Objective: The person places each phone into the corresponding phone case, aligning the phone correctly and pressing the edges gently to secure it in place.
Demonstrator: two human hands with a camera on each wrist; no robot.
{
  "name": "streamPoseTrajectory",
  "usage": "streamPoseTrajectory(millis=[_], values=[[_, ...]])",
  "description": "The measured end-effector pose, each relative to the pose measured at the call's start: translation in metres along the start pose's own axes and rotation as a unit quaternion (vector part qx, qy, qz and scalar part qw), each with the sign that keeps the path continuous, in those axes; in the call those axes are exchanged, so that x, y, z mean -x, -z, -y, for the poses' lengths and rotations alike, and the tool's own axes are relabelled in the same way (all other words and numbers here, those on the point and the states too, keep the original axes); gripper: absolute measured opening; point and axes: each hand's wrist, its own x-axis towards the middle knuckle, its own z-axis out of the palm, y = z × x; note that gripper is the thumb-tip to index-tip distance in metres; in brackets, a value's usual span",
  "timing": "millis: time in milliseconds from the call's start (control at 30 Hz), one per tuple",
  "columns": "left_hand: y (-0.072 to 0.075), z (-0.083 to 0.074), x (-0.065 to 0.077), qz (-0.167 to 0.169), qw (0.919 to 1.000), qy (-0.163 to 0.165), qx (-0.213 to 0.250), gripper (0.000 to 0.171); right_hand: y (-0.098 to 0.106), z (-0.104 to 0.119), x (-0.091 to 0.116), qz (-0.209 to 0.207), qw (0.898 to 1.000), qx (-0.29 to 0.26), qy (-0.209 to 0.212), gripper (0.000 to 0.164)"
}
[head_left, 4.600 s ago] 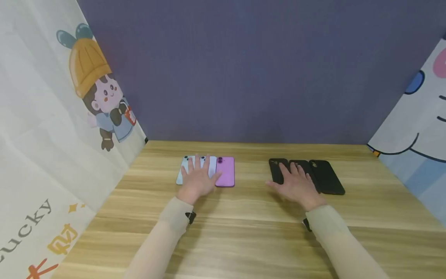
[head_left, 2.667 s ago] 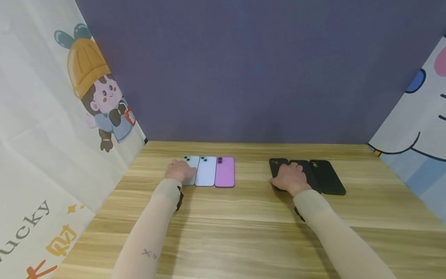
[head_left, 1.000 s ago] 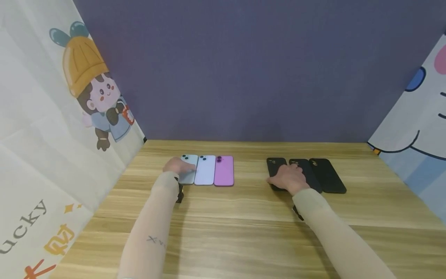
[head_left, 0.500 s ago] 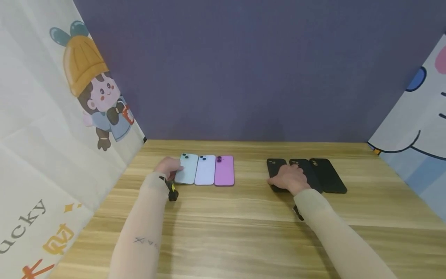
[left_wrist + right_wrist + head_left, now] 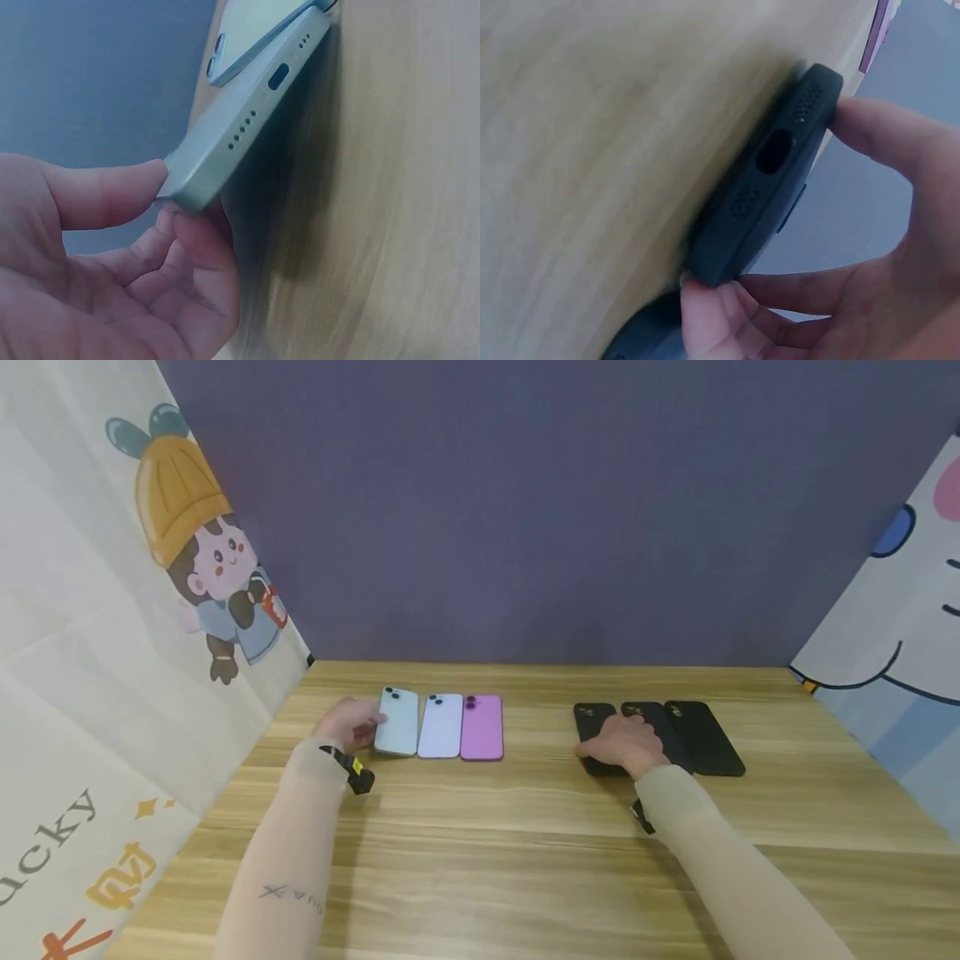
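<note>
My left hand (image 5: 348, 724) pinches a pale green phone (image 5: 397, 724) by its left edge, thumb on the back and fingers curled underneath. In the left wrist view the phone's bottom end, with its port and speaker holes, tilts with the held edge raised above the table. A pale lilac phone (image 5: 441, 727) and a purple phone (image 5: 482, 727) lie flat to its right, camera sides up. My right hand (image 5: 624, 743) holds the leftmost black phone case (image 5: 772, 172) across its width, thumb on one side and fingers on the other; the palm covers part of it.
Two more black phone cases, a middle one (image 5: 670, 737) and a right one (image 5: 703, 739), lie beside the held case. The wooden table (image 5: 480, 860) ends at a dark blue panel (image 5: 480, 510). Printed curtains, a left one (image 5: 60, 693) and a right one (image 5: 922, 635), flank it.
My left hand went from spread over the phones to the green phone's left edge, then shifted left, tilting and nudging it left. My right hand's spread fingers closed on the leftmost case.
</note>
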Motion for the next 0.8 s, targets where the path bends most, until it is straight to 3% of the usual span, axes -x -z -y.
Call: streamPoseTrajectory(millis=[133, 400, 633, 733, 800], values=[[0.003, 0.0, 0.003, -0.002, 0.9998, -0.001, 0.018, 0.015, -0.002, -0.001, -0.002, -0.01, 1.0, -0.006, 0.004, 0.091], [0.0, -0.006, 0.005, 0.025, 0.9986, -0.042, 0.019, 0.034, -0.003, -0.001, -0.004, -0.026, 0.999, -0.033, 0.016, 0.087], [-0.022, -0.011, 0.006, 0.035, 0.9975, -0.059, 0.014, 0.029, 0.001, -0.002, -0.003, -0.034, 0.998, -0.053, 0.031, 0.09], [-0.034, -0.012, 0.009, 0.042, 0.9969, -0.065, 0.017, 0.026, 0.004, -0.004, -0.001, -0.039, 0.995, -0.079, 0.043, 0.074], [-0.041, -0.012, 0.011, 0.049, 0.996, -0.07, 0.025, 0.026, 0.006, -0.006, 0.001, -0.043, 0.993, -0.1, 0.053, 0.073]])
